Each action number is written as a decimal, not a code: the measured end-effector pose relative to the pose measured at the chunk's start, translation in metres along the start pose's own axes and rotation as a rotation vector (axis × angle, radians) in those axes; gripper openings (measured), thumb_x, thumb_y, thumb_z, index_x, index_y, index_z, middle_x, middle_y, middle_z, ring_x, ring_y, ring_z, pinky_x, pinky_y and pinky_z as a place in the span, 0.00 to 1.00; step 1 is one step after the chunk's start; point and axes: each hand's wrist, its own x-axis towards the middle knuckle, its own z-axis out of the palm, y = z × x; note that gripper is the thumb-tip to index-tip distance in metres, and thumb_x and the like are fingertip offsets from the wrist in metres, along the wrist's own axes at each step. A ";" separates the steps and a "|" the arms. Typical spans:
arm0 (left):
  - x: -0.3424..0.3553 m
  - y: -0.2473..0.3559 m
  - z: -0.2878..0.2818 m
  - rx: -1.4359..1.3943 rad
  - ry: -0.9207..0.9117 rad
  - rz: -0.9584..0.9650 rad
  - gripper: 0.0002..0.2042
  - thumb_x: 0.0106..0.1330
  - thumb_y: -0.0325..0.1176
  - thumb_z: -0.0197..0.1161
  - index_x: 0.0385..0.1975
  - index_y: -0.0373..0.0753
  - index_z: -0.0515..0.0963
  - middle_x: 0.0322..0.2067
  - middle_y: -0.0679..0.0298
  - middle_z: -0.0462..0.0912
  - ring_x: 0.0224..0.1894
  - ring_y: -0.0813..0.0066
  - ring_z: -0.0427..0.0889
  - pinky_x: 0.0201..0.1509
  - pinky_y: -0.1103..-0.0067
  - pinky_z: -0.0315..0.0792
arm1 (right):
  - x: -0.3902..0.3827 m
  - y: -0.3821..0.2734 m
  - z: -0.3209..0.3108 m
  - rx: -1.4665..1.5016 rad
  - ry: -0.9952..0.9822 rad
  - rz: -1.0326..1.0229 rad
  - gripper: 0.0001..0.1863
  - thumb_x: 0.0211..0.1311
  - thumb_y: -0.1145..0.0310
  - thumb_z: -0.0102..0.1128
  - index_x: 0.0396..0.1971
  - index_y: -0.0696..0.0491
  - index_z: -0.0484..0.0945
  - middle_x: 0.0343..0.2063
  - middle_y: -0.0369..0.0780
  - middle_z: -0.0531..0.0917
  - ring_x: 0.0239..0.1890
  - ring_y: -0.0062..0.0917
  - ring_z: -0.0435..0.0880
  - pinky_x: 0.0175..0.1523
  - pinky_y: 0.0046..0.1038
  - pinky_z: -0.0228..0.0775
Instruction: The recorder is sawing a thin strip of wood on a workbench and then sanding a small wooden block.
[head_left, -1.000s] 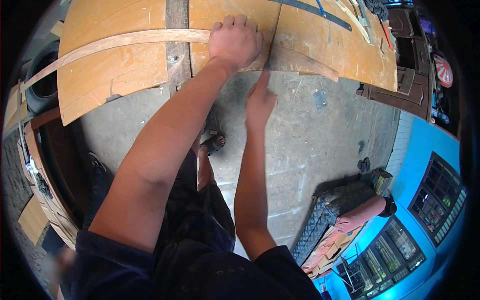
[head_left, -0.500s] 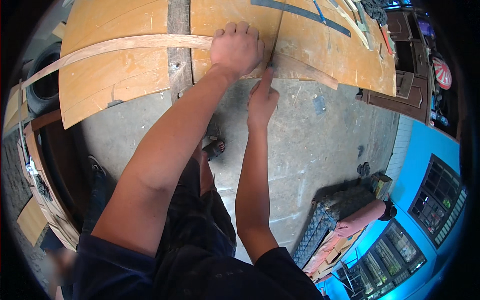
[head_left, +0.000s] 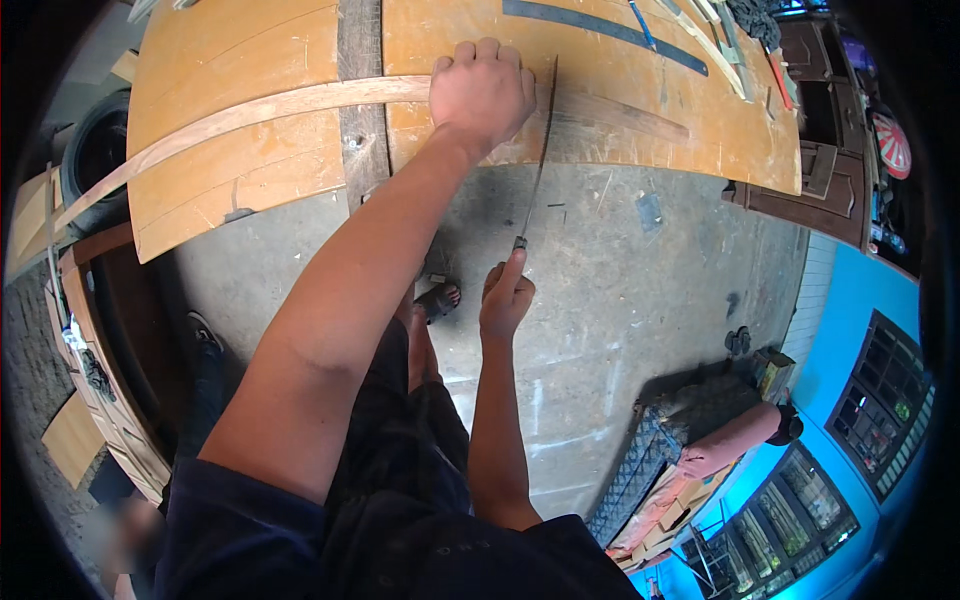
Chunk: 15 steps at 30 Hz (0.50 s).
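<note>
A curved wooden strip [head_left: 300, 97] is laid along the tabletop [head_left: 240, 55], its left end reaching out past the edge, in front of a tyre [head_left: 76, 170]. The strip is covered partway along by the left hand [head_left: 484, 92], whose grip is closed over it with the knuckles raised; the underside of that grip is hidden. By the right hand [head_left: 505, 300], a thin saw [head_left: 545, 138] is held at its handle in a tightly closed grip, below the near edge of the tabletop, with the thumb stretched along the handle. The blade is pointed away from the body and set across the strip, just to the right of the left hand; whether the wood is touched by the teeth cannot be told. The strip is crossed on the left by a dark plank [head_left: 361, 40]. Farther back, a metal ruler [head_left: 605, 36] is seen, with a blue pencil [head_left: 641, 24] lying against it.
</note>
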 end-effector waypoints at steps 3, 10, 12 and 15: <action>-0.002 -0.005 0.002 0.002 0.035 0.026 0.12 0.63 0.42 0.51 0.34 0.42 0.78 0.38 0.61 0.80 0.44 0.61 0.78 0.44 0.65 0.72 | -0.006 -0.007 -0.010 0.003 -0.062 0.018 0.32 0.74 0.50 0.42 0.07 0.47 0.54 0.07 0.27 0.57 0.10 0.12 0.51 0.18 0.22 0.40; -0.012 -0.002 -0.005 -0.042 0.020 0.041 0.13 0.63 0.42 0.51 0.39 0.43 0.77 0.44 0.60 0.77 0.48 0.61 0.75 0.49 0.65 0.70 | -0.024 -0.003 -0.032 -0.038 -0.098 0.168 0.30 0.74 0.54 0.45 0.10 0.53 0.62 0.10 0.29 0.62 0.17 0.12 0.58 0.23 0.23 0.47; -0.016 -0.004 -0.008 -0.011 -0.069 0.053 0.13 0.63 0.42 0.52 0.42 0.43 0.75 0.47 0.58 0.75 0.50 0.60 0.73 0.50 0.65 0.68 | -0.031 -0.004 -0.025 -0.048 -0.092 0.145 0.30 0.75 0.53 0.43 0.10 0.50 0.58 0.10 0.27 0.59 0.15 0.11 0.54 0.22 0.23 0.43; -0.015 -0.006 -0.005 -0.039 0.046 0.095 0.12 0.60 0.42 0.55 0.37 0.43 0.75 0.42 0.60 0.73 0.45 0.62 0.72 0.46 0.66 0.67 | -0.034 -0.002 -0.016 -0.065 -0.084 0.114 0.30 0.75 0.52 0.40 0.10 0.48 0.55 0.09 0.26 0.57 0.14 0.11 0.52 0.21 0.22 0.40</action>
